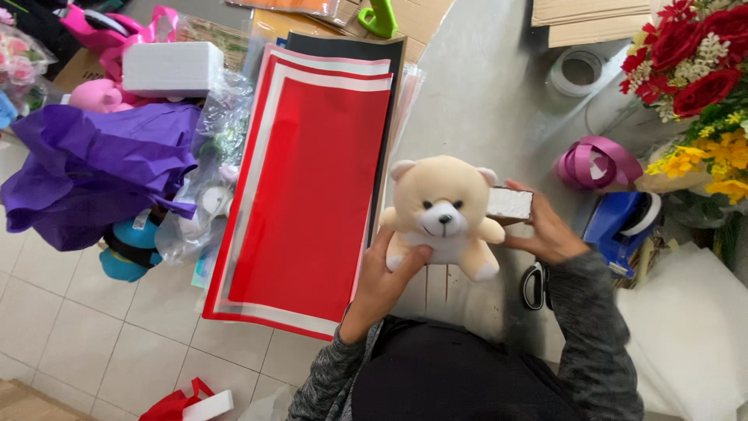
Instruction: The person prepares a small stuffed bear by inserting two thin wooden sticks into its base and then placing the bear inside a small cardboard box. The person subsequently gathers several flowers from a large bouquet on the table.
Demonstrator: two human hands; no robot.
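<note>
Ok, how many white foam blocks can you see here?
3: a large foam block top left, a small one in the right hand, another bottom left. Others may be hidden.

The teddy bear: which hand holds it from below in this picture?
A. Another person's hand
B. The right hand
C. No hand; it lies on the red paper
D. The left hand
D. The left hand grips the cream teddy bear at its lower body, while the right hand holds a white foam block beside the bear.
</note>
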